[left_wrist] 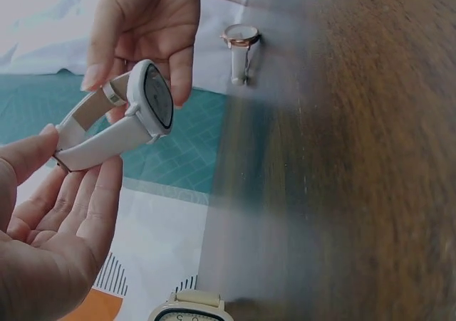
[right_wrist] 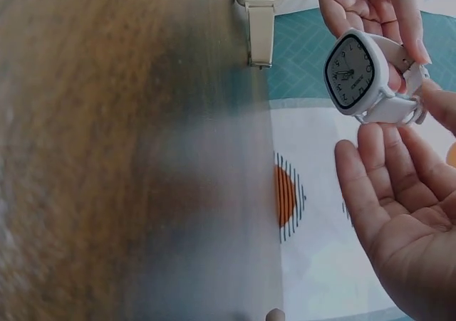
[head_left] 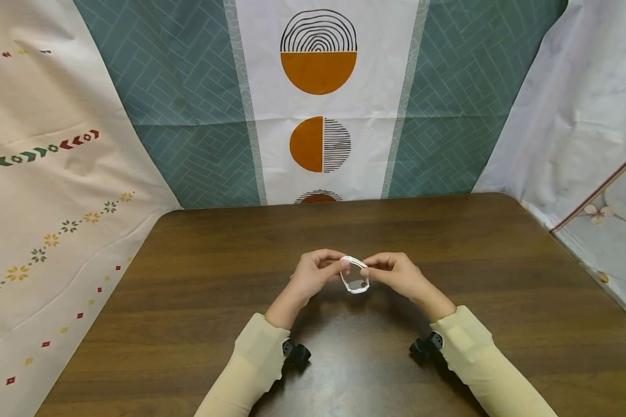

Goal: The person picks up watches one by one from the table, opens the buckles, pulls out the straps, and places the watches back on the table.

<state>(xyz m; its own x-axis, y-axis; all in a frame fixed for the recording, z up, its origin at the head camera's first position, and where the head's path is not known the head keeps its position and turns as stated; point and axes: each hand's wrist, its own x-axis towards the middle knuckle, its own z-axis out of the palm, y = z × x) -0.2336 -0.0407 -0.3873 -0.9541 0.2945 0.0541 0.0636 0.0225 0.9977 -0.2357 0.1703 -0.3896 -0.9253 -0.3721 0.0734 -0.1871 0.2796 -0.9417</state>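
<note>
A white wristwatch [head_left: 355, 275] with a rounded square case hangs above the brown table [head_left: 188, 278], between my two hands. My left hand [head_left: 315, 271] pinches its strap from the left and my right hand [head_left: 396, 272] pinches it from the right. In the left wrist view the watch [left_wrist: 146, 104] is side on, with my left hand [left_wrist: 57, 228] below it and my right hand [left_wrist: 146, 22] above. In the right wrist view the dark dial [right_wrist: 350, 72] faces the camera, with my right hand [right_wrist: 399, 207] below and my left hand [right_wrist: 367, 4] above.
A cream watch [right_wrist: 258, 15] with a rectangular face shows at the table's edge in the right wrist view, and again as the cream watch [left_wrist: 189, 310] in the left wrist view. A rose-gold watch [left_wrist: 241, 47] stands further along. Patterned cloths [head_left: 318, 104] hang behind the table.
</note>
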